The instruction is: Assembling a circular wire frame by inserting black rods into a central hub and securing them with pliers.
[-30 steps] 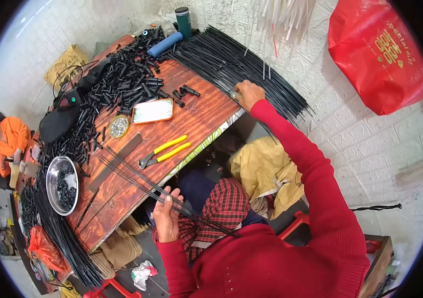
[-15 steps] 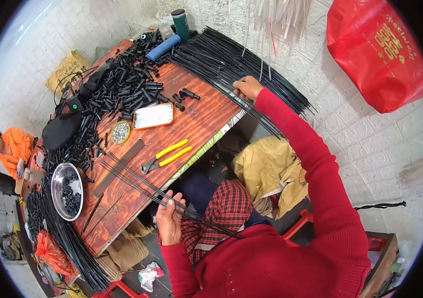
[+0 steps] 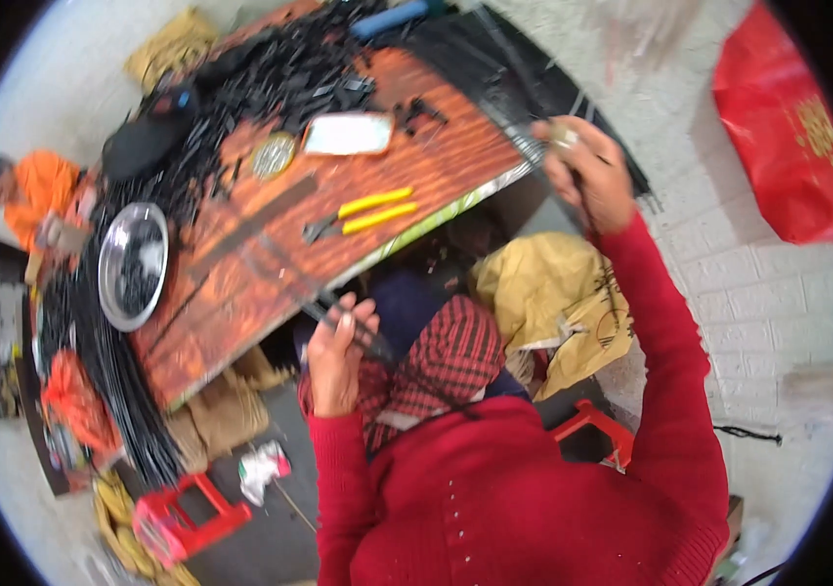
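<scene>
Tabletop front edge [image 3: 426, 226]: left hand [image 3: 336, 354] holds black rods [image 3: 377, 345], right hand [image 3: 597, 174] seems closed on others [image 3: 514, 63]; swinging rods could snag pliers [image 3: 377, 201]

The person wears a red knit sweater [image 3: 533, 479] with fine ribbing and a short line of small pale dots [image 3: 455, 508] down the front. Its long, close-fitting red sleeves [image 3: 665, 352] reach the wrists, leaving the left hand [image 3: 336, 356] and right hand [image 3: 590, 174] bare. Red-and-black plaid cloth [image 3: 455, 342] with a pale edge [image 3: 406, 423] covers the lap above dark blue trousers [image 3: 403, 303].
</scene>
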### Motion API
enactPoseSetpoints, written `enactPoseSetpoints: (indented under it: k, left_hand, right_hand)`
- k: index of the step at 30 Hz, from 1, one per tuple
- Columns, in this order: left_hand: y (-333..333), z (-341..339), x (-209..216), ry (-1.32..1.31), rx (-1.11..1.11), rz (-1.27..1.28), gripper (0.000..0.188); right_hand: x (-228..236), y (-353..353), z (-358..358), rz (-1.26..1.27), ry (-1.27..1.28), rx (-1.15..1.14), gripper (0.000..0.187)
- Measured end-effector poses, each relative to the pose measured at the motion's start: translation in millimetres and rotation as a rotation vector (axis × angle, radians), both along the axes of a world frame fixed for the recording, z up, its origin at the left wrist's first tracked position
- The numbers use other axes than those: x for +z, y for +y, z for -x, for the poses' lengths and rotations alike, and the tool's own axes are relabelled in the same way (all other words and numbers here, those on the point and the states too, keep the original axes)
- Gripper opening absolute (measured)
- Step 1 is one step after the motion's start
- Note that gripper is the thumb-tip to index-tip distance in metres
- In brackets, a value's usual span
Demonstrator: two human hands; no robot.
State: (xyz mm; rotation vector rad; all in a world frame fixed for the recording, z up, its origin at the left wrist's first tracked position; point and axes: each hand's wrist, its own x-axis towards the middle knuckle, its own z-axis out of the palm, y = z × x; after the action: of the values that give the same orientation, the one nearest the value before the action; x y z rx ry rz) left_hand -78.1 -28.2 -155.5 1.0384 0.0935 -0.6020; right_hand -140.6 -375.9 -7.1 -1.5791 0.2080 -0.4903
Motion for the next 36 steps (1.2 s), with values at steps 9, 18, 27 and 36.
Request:
enactPoseSetpoints:
  k: [9, 18, 27, 36]
  left_hand:
    - [3.8, 9.6, 20.3, -0.101, -0.037, -0.003, 0.036]
    - [17.4, 11.1, -14.7, -0.051, 0.027, -0.090, 0.031]
    - [15.1, 3.8, -11.6, -0.071, 0.011, -0.147, 0.028]
    - [19.0, 19.2, 35.5, -0.204, 0.035, -0.099, 0.026]
  right_hand:
    - [-46.0, 127.5, 74.5, -0.100, 0.353, 0.350, 0.012]
    - [-120.0, 184.9, 19.7, 0.271, 0.299, 0.340, 0.011]
    - [-148.1, 190.9, 10.4, 0.628, 0.188, 0.285, 0.006]
    - [-65.9, 187.9, 3.9, 0.274, 0.221, 0.378, 0.008]
